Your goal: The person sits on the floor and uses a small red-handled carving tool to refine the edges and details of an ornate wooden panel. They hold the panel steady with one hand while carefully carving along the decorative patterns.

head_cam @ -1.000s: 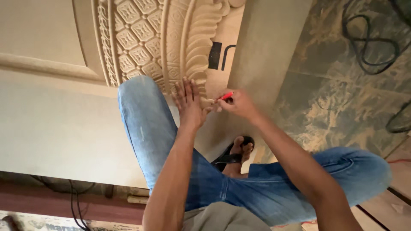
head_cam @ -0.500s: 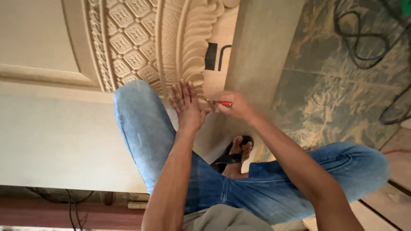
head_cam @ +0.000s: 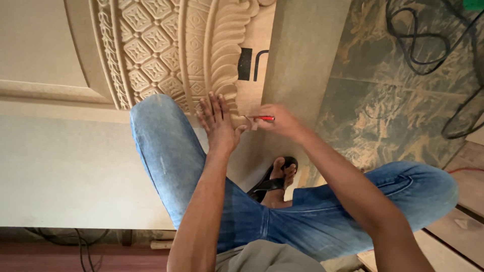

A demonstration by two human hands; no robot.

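Here the left hand (head_cam: 218, 126) is lying flat, fingers apart, on the carved panel (head_cam: 166, 50), while the right hand (head_cam: 282, 121) is pinching its fingers on a red pencil (head_cam: 262, 118) at the carving's edge. If the bracing hand slides, the pencil tip could likely skid across the carving.

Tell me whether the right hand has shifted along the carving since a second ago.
No: the right hand with its red pencil stays at the carved panel's lower edge beside the left hand.

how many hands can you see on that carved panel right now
2. The left hand lies flat on the carved panel; the right hand, beside it, holds a red tool at the panel's edge.
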